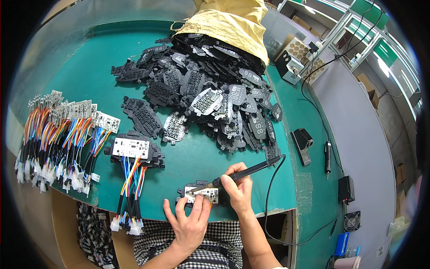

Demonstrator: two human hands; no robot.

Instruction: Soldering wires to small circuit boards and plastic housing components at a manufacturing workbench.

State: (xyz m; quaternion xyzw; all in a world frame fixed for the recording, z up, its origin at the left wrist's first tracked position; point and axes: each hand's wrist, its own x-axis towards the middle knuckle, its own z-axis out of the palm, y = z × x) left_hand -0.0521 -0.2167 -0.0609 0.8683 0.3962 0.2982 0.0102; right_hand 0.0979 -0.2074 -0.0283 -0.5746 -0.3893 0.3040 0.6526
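My right hand (238, 186) is closed around the dark handle of a soldering iron (248, 170). The iron's tip points left and down, over a white circuit board (204, 194) near the table's front edge. This board lies on a black plastic housing (197, 184). My left hand (190, 224) has its fingers spread, with some fingertips pressing on the board's front edge. Coloured wires (211, 205) show partly beside those fingertips. To the left, another white circuit board (131, 148) with hanging coloured wires rests on stacked black housings (154, 158).
Wired boards (74, 110) line the table's left side. A big heap of black display housings (192, 83) spills from a yellow sack (226, 29). Right of me are an iron stand (302, 145), an electric screwdriver (328, 157) and a small fan (352, 220). The iron's cable (266, 210) loops past the table corner.
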